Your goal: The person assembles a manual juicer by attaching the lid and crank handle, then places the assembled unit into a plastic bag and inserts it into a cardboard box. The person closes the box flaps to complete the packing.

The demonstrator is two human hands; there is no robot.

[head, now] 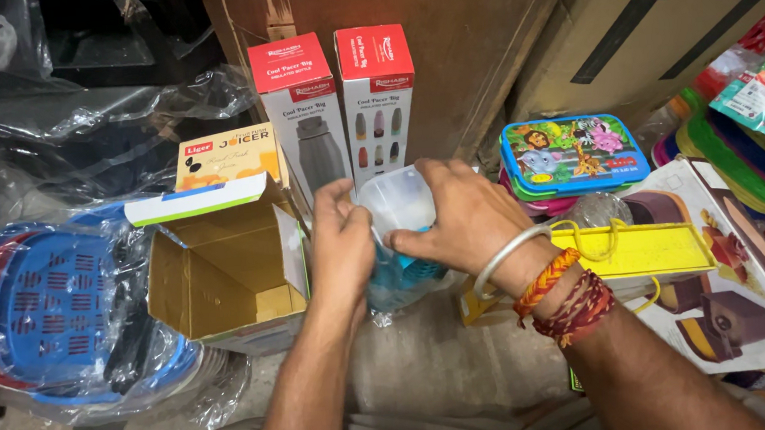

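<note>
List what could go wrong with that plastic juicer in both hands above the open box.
The clear plastic juicer is held only by the fingertips of the left hand and right hand; its blue part might slip out. The open cardboard box tilts against wrapped baskets and could tip. The tall bottle boxes behind could be knocked over.

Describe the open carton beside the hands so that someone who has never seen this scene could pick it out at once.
Start at the two tall red-topped bottle boxes standing against the brown cardboard wall. Just below and left of them, beside the left hand, sits the open carton, its mouth facing the camera. Unlike the sealed boxes around it, its flaps are open, showing a bare yellow-brown inside with nothing visible in it.
</note>
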